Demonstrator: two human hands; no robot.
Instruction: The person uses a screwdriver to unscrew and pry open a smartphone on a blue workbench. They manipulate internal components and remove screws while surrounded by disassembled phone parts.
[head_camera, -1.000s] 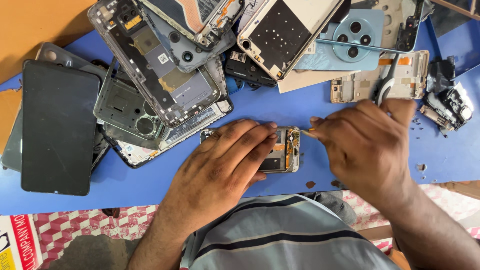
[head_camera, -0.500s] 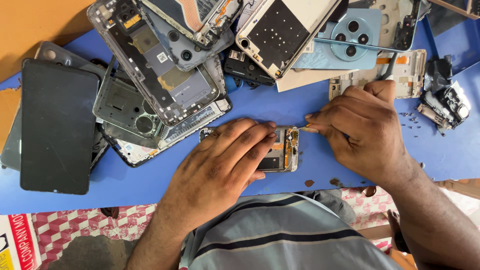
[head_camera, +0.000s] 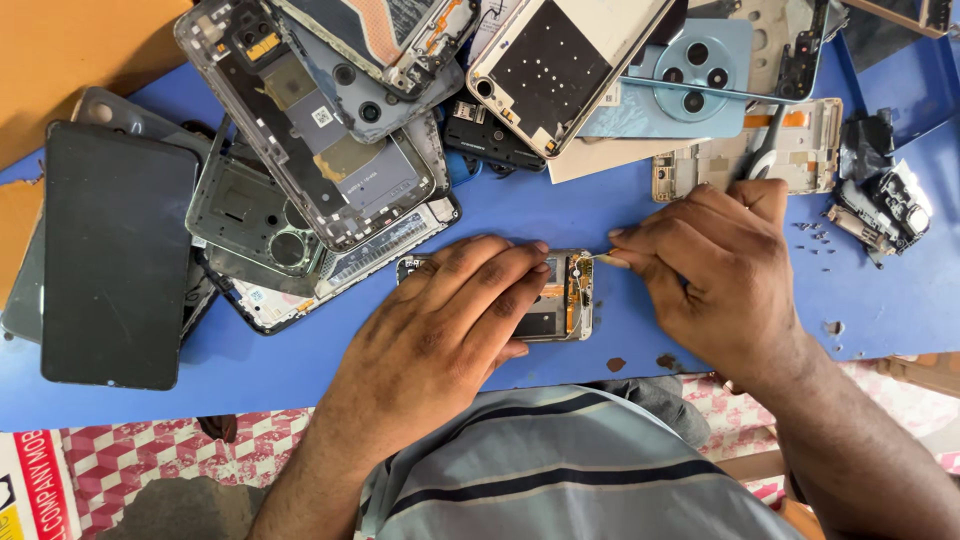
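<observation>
An opened phone with its insides showing lies on the blue work surface in front of me. My left hand rests flat over most of it, fingers pressing it down. My right hand is pinched on a thin metal tool, likely tweezers, whose tip touches the phone's upper right corner. Only the phone's right end and a bit of its left end show past my left hand.
A heap of stripped phone frames and back covers, one light blue, fills the far side. A black screen panel lies at left. Small dark parts and loose screws sit at right. Checked cloth lies below the table edge.
My right hand has shifted slightly left and down, bringing the tool tip onto the phone's corner. My left hand has stayed on the phone.
</observation>
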